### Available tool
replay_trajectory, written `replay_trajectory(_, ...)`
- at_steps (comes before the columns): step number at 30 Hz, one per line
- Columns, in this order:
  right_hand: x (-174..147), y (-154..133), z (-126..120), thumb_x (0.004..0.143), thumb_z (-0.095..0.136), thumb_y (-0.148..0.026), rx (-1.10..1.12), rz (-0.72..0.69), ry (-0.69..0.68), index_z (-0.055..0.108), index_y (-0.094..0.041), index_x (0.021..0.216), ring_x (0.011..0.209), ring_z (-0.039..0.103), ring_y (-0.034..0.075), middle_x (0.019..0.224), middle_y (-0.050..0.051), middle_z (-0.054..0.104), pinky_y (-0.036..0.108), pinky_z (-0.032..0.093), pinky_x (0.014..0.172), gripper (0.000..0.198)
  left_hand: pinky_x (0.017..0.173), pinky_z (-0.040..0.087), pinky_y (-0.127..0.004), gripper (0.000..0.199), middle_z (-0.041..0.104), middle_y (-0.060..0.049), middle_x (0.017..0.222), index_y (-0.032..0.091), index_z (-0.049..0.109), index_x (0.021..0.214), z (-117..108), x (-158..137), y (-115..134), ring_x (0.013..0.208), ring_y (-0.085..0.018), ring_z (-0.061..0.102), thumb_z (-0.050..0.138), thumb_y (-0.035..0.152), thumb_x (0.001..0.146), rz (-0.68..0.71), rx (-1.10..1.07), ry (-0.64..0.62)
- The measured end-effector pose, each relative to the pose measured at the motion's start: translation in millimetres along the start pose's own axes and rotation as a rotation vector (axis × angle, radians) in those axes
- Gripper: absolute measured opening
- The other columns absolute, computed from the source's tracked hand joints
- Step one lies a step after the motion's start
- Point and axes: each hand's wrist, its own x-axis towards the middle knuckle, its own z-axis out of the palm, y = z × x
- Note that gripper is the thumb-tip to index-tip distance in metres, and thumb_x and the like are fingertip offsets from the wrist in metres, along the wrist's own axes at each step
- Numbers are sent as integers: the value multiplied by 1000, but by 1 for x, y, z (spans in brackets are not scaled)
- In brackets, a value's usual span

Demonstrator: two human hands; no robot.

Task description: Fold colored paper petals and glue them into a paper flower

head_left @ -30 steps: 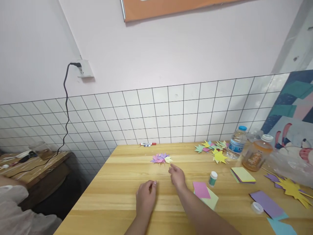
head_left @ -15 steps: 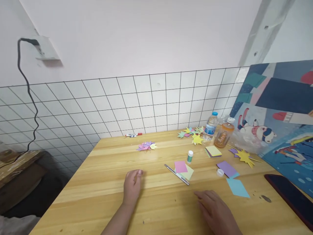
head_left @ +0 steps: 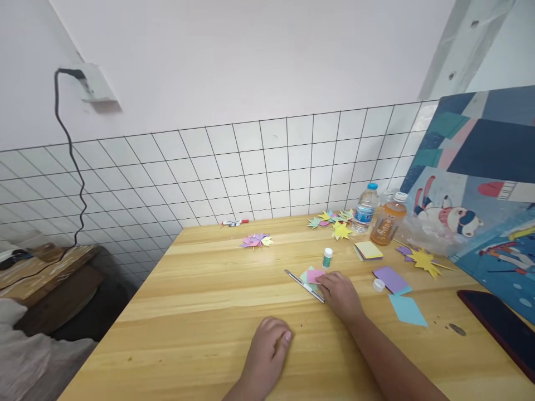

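My right hand [head_left: 340,295] reaches over the small paper squares, its fingertips together on the pink paper square [head_left: 314,275]. Pale green paper [head_left: 306,274] shows from under the pink one; the rest of it lies beneath my fingers. Just left of that hand, a utility knife [head_left: 304,285] lies slantwise on the wood. A small glue bottle [head_left: 327,258] with a white lid stands behind my fingers. My left hand [head_left: 267,353] rests on the table nearer to me, fingers curled in and nothing visible in them.
Folded paper stars [head_left: 340,230] and a paper leaf cluster [head_left: 256,240] lie toward the wall. A water bottle [head_left: 365,208] and an orange drink bottle [head_left: 388,220] stand back right. Purple paper [head_left: 392,279], blue paper [head_left: 407,310], a white cap [head_left: 378,284] and a phone-like dark slab [head_left: 499,328] lie right.
My right hand has moved forward and left onto the pink paper, which has shifted a little over the green. My left hand has drawn back toward me and right. The view has turned slightly.
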Motion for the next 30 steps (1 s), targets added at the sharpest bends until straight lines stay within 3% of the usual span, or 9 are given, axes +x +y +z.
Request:
replay_trajectory(7,-3,10,3,83,51,-20,59,47,71,71,-25,94,104,56,22,109,3,67,38,36,93,23,78,42,-32,33,65,-6,79,22,65,78,2,-2,1,82,-21,57,38,34,91,10,-16,-3)
replay_trajectory(10,-3,9,-1,86,49,-25,47,-5,89,71,-28,94,105,55,23,110,4,66,42,34,95,24,80,42,-33,34,66,-7,81,22,66,79,3,-4,0,84,-21,57,37,37,91,10,-53,-2)
replay_trajectory(12,-8,-3,-5,87,49,-26,0,-34,181,72,-29,94,106,53,24,114,5,63,41,35,93,24,83,41,-34,36,67,-8,83,22,67,78,2,-4,-2,87,-22,57,39,42,90,-6,-121,8)
replay_trajectory(14,-18,-23,-8,86,51,-24,-53,-75,292,72,-31,94,101,54,23,111,7,64,40,36,90,24,79,43,-33,42,68,-9,86,21,69,81,0,-1,-5,84,-21,58,40,51,87,-87,-273,-6)
replay_trajectory(16,-30,-47,-8,86,52,-21,-54,-235,317,69,-37,97,95,55,20,104,4,66,37,38,87,26,61,45,-29,59,68,-11,84,18,68,90,-3,4,-6,72,-20,59,31,63,84,-269,-522,-69)
replay_trajectory(18,-39,-68,-7,84,56,-20,-33,-390,361,67,-42,98,94,55,18,105,1,65,36,37,88,29,43,35,-23,73,66,-11,77,15,65,101,-6,12,-5,59,-17,56,21,70,81,-475,-798,-137)
replay_trajectory(21,-43,-86,-6,83,56,-18,38,-498,442,66,-38,97,100,54,17,110,-1,63,36,38,92,27,48,36,-20,48,64,-6,71,16,64,99,-7,23,-5,59,-14,56,50,57,80,-542,-1026,-91)
replay_trajectory(24,-40,-86,-5,82,55,-18,100,-516,404,66,-31,92,105,52,19,113,1,61,38,39,94,19,63,43,-25,32,67,-5,75,14,67,89,-3,27,-11,67,-15,58,65,42,74,-476,-1013,-37)
replay_trajectory(30,-38,-75,3,80,60,-23,331,-396,119,66,-25,89,113,50,22,124,7,54,39,42,93,11,70,44,-26,32,69,-5,84,16,66,98,3,22,-21,76,-18,59,57,41,80,-342,-742,91)
